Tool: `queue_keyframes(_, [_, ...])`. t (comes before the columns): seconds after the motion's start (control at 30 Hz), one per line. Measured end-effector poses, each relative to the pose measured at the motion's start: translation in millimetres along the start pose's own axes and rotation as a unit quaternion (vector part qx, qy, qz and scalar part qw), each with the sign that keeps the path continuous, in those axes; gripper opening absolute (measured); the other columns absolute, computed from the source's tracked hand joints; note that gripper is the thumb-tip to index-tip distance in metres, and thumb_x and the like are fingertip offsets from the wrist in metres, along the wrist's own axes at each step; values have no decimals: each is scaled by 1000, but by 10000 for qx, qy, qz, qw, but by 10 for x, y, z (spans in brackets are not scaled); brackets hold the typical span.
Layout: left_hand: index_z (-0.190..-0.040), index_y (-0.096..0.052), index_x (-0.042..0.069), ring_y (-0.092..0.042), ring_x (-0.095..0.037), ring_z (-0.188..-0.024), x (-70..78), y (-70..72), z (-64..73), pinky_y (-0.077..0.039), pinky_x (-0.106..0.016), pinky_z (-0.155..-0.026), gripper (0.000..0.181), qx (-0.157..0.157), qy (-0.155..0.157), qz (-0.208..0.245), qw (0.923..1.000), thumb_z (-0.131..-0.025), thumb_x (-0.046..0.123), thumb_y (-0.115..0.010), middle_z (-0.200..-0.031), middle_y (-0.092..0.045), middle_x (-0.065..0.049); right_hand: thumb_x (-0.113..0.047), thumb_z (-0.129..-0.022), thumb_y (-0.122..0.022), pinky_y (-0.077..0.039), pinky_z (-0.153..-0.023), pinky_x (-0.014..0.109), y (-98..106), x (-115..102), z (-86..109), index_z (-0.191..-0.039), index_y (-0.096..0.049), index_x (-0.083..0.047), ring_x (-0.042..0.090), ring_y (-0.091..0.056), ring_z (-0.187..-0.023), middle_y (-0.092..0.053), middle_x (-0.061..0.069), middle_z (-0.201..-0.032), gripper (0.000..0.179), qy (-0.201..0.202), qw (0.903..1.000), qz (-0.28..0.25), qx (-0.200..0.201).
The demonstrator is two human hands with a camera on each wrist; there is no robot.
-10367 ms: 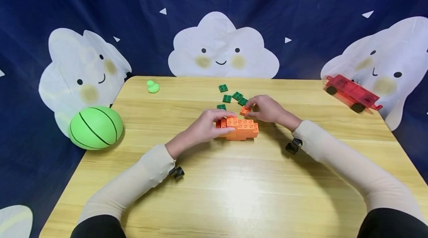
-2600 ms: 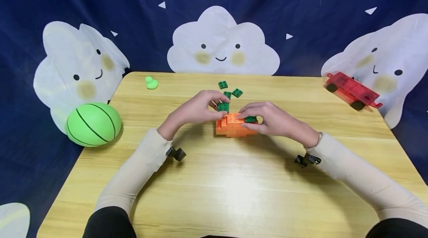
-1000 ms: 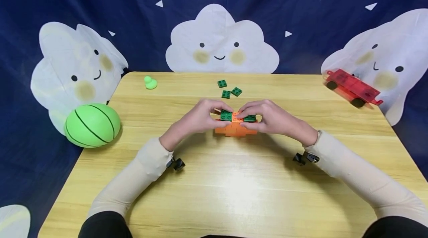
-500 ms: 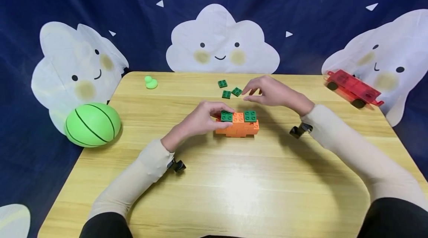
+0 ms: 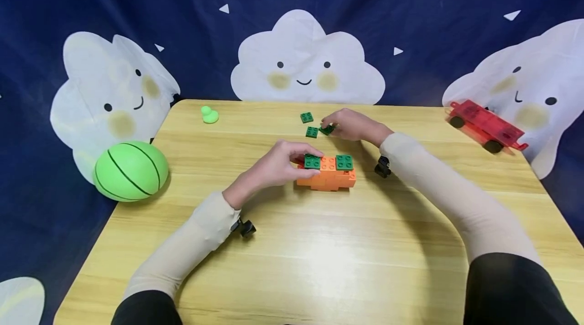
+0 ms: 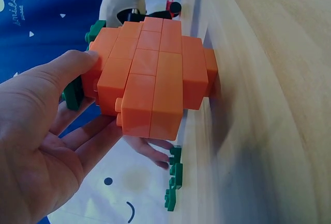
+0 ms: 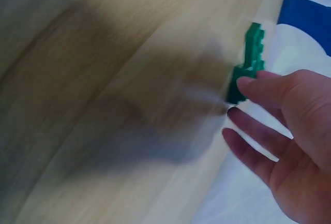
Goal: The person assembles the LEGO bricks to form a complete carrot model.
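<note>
An orange toy-brick build [image 5: 328,179], stepped and wider in the middle, stands on the table. Two green studded bricks sit on its top, one to the left [image 5: 312,161] and one to the right [image 5: 344,163], with orange studs between. My left hand [image 5: 277,165] grips the build's left end, thumb at the front; the left wrist view shows its layered orange side [image 6: 155,74]. Farther back, my right hand [image 5: 353,125] pinches a green brick [image 5: 327,130] between thumb and fingers, partly hidden by them. In the right wrist view the thumb tip lies against that brick [image 7: 236,87].
Two loose green bricks, one farther back [image 5: 306,117] and one nearer [image 5: 312,132], lie left of my right hand. A green ball [image 5: 131,171] and a small green duck [image 5: 210,115] are at left. A red wheeled toy car [image 5: 488,124] stands at the back right.
Green bricks have been added atop the orange build. My right hand let go of it and moved back to the loose green bricks, now pinching one. My left hand stays at the build.
</note>
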State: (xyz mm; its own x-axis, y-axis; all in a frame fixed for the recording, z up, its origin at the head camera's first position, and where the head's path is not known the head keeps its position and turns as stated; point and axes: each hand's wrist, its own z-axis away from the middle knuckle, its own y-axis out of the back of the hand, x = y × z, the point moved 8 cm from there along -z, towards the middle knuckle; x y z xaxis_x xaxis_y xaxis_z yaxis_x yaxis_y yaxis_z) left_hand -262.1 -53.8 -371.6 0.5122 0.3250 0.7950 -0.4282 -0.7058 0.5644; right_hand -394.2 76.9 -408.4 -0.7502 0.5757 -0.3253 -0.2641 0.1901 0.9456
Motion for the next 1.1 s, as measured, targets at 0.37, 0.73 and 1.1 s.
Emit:
queue_keyframes(0.37, [-125,-69,13,-69,-10,-90,-8,4,-16,-59,-29,-85,39,-27,125,-168,9998,-89,18,-82,-118,-76,0,0,-84,-81,-61,-89,46,5,-22,61,-108,-78,-3,30,-75,-96,-78,14,-109,25,-64,9998,195,72])
queue_keyframes(0.73, [-117,-69,12,-73,-11,-109,-3,-4,-16,-58,-26,-95,32,-30,233,-238,9994,-89,19,-83,-116,-75,-1,-9,-88,-78,-64,-78,42,369,-245,473,-107,-76,-4,29,-75,-96,-77,13,-109,20,83,9930,-888,773])
queue_keyframes(1.1, [-116,-70,10,-73,-12,-103,-21,17,-25,-59,-27,-93,32,-18,394,-172,9991,-88,18,-83,-115,-76,-3,-13,-87,-81,-63,-77,33,651,-1076,900,-105,-77,-14,13,-72,-90,-77,-1,-101,19,1016,9810,-1220,1115])
